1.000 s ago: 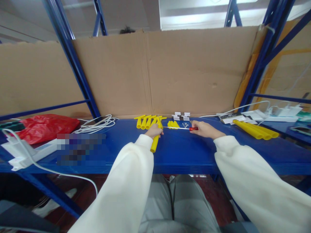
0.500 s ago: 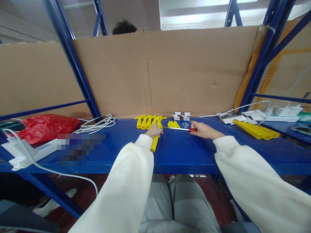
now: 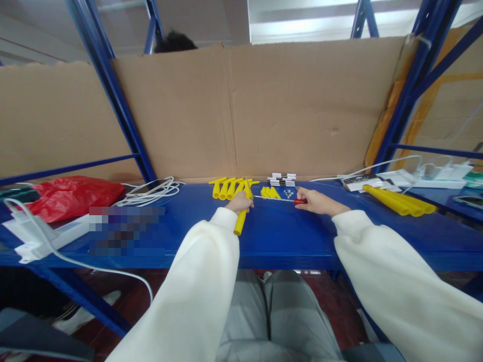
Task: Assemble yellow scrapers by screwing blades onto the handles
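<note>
My left hand [image 3: 240, 201] is closed around a yellow tube [image 3: 239, 224] near the middle of the blue table [image 3: 287, 236]. In my right hand [image 3: 314, 201] is a screwdriver [image 3: 301, 201] with a red handle, its long shaft pointing left to the tube. Where the tip meets the tube is too small to make out. Several yellow tube pieces [image 3: 223, 191] lie in a row behind my left hand. Between my hands and the cardboard are small yellow parts [image 3: 269, 192], a stack of black-and-white pieces [image 3: 282, 180] and small silvery bits [image 3: 289, 193].
A red plastic bag [image 3: 73, 197], coiled white cable [image 3: 160, 193] and a power strip [image 3: 68, 234] occupy the left side. More yellow tubes [image 3: 400, 202] and chargers [image 3: 445, 173] lie at right. Cardboard [image 3: 287, 110] stands along the back; a person's head [image 3: 175, 41] shows above it.
Both hands keep nearly the same place and grip. Behind the cardboard, the person's head has shifted left.
</note>
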### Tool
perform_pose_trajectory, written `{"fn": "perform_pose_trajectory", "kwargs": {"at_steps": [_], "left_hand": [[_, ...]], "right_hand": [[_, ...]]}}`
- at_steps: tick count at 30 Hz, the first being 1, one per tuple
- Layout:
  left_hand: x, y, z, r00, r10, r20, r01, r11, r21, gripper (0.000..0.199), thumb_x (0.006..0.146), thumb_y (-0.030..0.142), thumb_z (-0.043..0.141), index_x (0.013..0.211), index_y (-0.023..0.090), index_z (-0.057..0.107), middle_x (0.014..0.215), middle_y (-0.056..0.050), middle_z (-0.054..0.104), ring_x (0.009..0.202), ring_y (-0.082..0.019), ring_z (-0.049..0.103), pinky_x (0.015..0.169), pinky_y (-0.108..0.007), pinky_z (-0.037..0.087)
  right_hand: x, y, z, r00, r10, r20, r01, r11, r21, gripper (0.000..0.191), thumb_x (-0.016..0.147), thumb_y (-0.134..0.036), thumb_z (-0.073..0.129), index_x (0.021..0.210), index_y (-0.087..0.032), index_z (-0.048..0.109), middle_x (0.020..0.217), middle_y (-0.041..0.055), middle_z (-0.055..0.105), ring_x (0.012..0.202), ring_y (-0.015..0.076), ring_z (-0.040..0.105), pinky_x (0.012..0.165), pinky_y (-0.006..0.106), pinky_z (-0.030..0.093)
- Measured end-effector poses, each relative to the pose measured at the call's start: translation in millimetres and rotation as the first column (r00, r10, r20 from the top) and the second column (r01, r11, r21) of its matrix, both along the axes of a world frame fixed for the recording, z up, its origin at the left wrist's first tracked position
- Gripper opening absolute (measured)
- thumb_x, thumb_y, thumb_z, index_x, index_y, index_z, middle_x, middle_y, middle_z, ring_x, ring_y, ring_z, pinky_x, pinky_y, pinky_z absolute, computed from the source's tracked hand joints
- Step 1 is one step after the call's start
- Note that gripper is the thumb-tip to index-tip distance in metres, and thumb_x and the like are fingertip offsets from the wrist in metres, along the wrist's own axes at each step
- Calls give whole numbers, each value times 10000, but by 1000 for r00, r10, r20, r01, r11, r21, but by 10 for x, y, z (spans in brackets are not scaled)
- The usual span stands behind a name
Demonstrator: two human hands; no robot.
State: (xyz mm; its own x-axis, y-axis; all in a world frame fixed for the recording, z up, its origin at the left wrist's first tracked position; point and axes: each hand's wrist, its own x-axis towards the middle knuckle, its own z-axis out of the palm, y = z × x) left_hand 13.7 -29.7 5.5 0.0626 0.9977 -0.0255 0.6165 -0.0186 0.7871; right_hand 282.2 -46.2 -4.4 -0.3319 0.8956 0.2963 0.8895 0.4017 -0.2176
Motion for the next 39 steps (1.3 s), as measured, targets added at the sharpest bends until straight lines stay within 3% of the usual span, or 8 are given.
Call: {"fn": "perform_pose_trajectory", "kwargs": {"at_steps": [3, 8, 14, 18, 22, 29, 34, 39], "left_hand": [[0, -3, -2, 1000, -3, -8, 3, 1000, 8, 223, 757, 18, 498, 790, 151, 674, 637, -33, 604, 659, -182, 651, 691, -297, 530], [-6, 4, -15, 1000, -8, -19, 8, 1000, 14, 222, 740, 16, 499, 772, 140, 681, 663, -54, 616, 691, -203, 667, 719, -314, 536], [-7, -6, -7, 1000, 4, -19, -4, 1000, 21, 214, 745, 15, 496, 787, 129, 672, 723, -71, 645, 693, -208, 673, 723, -337, 539], [0, -13, 4, 1000, 4, -26, -4, 1000, 25, 213, 751, 7, 495, 771, 133, 665, 697, -61, 635, 674, -197, 666, 711, -326, 535], [-1, -24, 15, 999, -15, -35, 15, 1000, 19, 212, 750, 17, 507, 771, 140, 678, 672, -59, 629, 707, -212, 675, 709, -319, 539], [-1, -25, 12, 1000, -8, -15, 8, 1000, 13, 238, 745, 22, 512, 854, 129, 695, 721, -72, 652, 699, -212, 675, 702, -323, 541], [-6, -1, -1, 999, -29, -42, 29, 1000, 6, 241, 755, 32, 509, 873, 120, 700, 714, -69, 652, 729, -210, 679, 722, -319, 543], [-10, 6, -4, 998, -19, -63, 19, 1000, 4, 257, 762, 29, 500, 905, 100, 700, 734, -78, 651, 708, -195, 670, 723, -313, 539]], "right_hand": [[-1, -10, 38, 999, -18, 46, 19, 1000, -3, 134, 833, -337, 604, 890, -216, 620, 832, 50, 707, 709, 188, 630, 628, 272, 436], [-12, -12, 79, 998, 8, 67, -4, 999, -53, 232, 900, -344, 497, 885, -210, 685, 898, 88, 737, 783, 229, 668, 686, 306, 458], [15, 15, 4, 1000, 9, -18, -9, 1000, -16, 207, 791, -333, 654, 963, -219, 630, 864, 44, 714, 734, 191, 640, 641, 268, 459], [24, 15, 22, 999, -20, 39, 19, 1000, 20, 131, 838, -339, 606, 894, -222, 625, 848, 52, 713, 715, 187, 632, 633, 270, 439], [15, 11, 53, 997, -16, 79, 17, 1000, -9, 198, 903, -354, 515, 884, -225, 664, 899, 75, 733, 795, 215, 667, 695, 297, 461], [-24, -35, 53, 994, -106, 40, 107, 994, -22, 227, 800, -358, 667, 971, -217, 620, 868, 61, 725, 730, 207, 657, 632, 279, 449], [-5, -23, 71, 995, -27, 100, 28, 999, -18, 166, 877, -361, 559, 870, -219, 646, 841, 64, 723, 739, 200, 652, 650, 278, 446], [17, 12, 28, 1000, 1, 18, 0, 998, -69, 170, 863, -361, 578, 915, -214, 645, 905, 70, 727, 775, 201, 660, 670, 274, 466]]}}
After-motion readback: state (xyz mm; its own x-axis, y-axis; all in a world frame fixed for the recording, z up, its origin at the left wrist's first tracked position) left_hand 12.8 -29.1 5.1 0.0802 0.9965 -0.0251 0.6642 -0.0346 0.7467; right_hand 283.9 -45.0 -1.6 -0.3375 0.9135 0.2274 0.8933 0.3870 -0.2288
